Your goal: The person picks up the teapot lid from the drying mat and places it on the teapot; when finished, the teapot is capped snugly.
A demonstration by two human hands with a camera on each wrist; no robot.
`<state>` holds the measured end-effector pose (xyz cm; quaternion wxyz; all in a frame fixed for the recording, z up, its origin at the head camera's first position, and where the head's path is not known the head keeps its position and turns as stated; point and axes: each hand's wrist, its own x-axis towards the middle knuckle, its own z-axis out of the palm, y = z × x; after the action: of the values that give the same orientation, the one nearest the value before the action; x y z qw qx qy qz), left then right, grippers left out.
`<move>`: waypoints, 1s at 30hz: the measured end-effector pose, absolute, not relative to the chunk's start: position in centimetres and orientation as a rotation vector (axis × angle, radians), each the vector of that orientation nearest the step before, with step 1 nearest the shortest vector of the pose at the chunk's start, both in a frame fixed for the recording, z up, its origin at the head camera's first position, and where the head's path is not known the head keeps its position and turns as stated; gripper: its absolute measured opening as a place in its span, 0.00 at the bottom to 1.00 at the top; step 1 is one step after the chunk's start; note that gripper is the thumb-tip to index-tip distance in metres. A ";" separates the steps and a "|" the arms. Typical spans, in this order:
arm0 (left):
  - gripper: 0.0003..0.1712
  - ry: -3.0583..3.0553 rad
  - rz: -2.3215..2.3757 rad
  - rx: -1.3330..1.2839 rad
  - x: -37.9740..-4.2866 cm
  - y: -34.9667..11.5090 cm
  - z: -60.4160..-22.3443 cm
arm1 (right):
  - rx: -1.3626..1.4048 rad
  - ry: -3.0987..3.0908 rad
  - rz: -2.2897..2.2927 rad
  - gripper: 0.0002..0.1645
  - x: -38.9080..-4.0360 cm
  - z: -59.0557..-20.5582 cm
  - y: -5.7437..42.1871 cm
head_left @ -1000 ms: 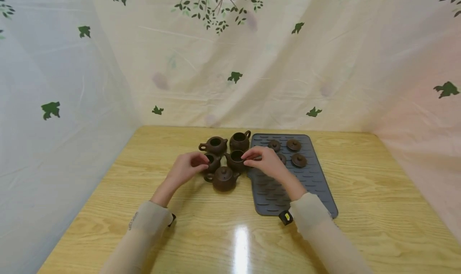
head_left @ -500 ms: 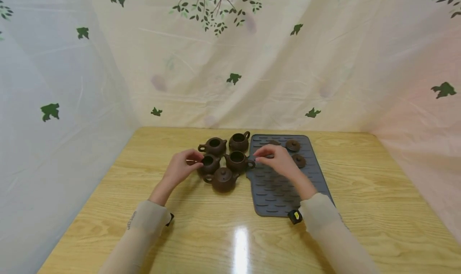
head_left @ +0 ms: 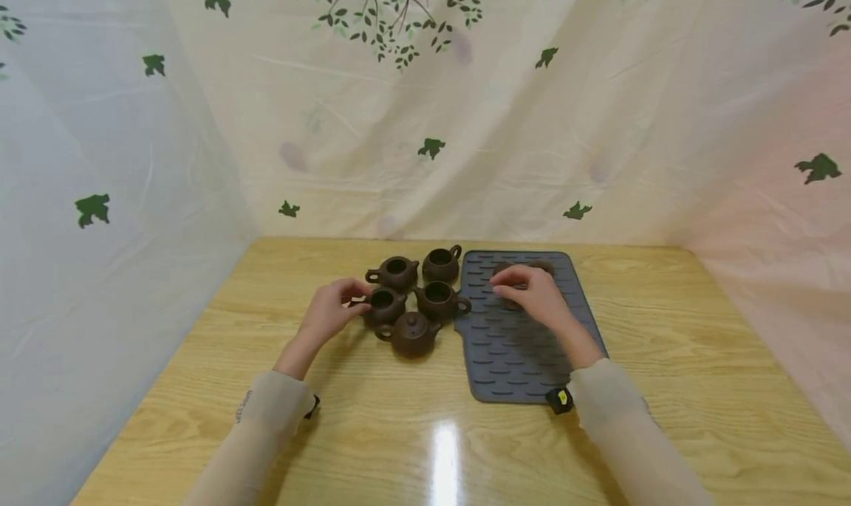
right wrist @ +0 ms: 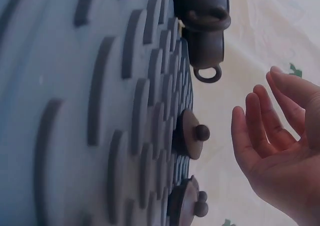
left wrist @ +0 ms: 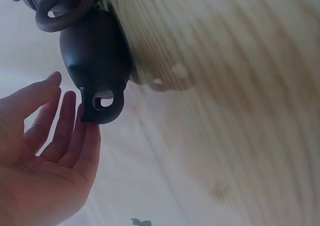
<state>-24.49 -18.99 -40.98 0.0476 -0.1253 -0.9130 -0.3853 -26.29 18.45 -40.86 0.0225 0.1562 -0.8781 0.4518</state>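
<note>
Several lids (head_left: 544, 267) are partly hidden by the right hand (head_left: 537, 296), its grip parted like the left hand's (head_left: 330, 311).

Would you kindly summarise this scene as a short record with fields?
Left hand: at the leftmost lidless teapot's handle; contact unclear
Right hand: above the grey mat, holding nothing
Lidded teapot: one, nearest the person
Lidless teapots: four
Lids: on the mat, partly hidden by the right hand in the head view
</note>
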 end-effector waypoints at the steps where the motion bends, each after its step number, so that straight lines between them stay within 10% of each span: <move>1: 0.12 -2.798 -1.167 -0.375 -24.6 -19.0 -41.0 | 0.464 -2.716 1.394 0.14 -26.3 -40.9 18.6; 30: 0.09 -2.965 -1.124 -0.132 -25.4 -19.6 -41.0 | 0.112 -2.923 1.366 0.16 -27.1 -43.0 20.1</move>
<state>-25.39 -19.57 -41.04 -0.0160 -0.0417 -0.9342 -0.3541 -27.14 20.05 -42.95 -0.0435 0.0345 -0.9045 0.4228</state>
